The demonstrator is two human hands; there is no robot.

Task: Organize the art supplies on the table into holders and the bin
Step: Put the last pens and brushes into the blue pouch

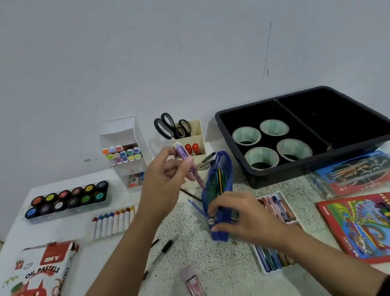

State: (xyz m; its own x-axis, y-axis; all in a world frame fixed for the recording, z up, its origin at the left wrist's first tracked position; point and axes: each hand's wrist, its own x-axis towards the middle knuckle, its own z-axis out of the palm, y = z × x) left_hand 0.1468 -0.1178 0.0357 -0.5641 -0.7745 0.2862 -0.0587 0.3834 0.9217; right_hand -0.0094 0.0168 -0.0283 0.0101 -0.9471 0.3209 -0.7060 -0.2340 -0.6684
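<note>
A purple pen point(187, 161) is pinched in the left hand point(165, 175) near the mouth of a blue pencil case point(217, 181), which is held upright on the speckled tabletop point(200, 244) by the right hand point(241, 218). Behind, scissors point(166, 125) are stood in a beige holder point(194, 139). Four tape rolls point(262, 157) are laid in the black bin point(304, 92).

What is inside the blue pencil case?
A yellow pencil and green ones stand in the blue soft pencil case. Its walls and the right hand hide whatever lies deeper.
</note>
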